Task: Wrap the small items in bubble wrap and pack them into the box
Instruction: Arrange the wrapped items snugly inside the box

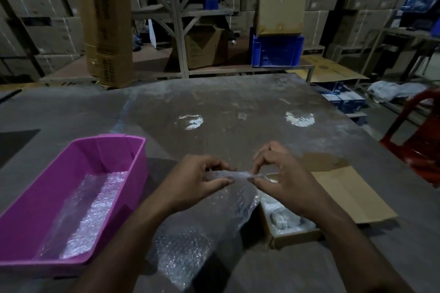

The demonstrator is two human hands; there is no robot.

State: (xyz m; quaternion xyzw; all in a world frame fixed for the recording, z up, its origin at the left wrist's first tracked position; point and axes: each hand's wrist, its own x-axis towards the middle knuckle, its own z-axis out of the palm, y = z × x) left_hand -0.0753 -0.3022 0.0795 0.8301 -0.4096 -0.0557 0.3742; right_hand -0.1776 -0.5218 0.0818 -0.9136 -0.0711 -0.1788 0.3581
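The bubble wrap point(238, 177) is pinched at each end above the table point(238, 107) by the left hand point(197, 181) and right hand point(283, 183), fingers closed on it, likely rolling it around something small hidden inside. The pink box point(133, 157) holds wrap; the cardboard box point(295, 238) holds pale items.
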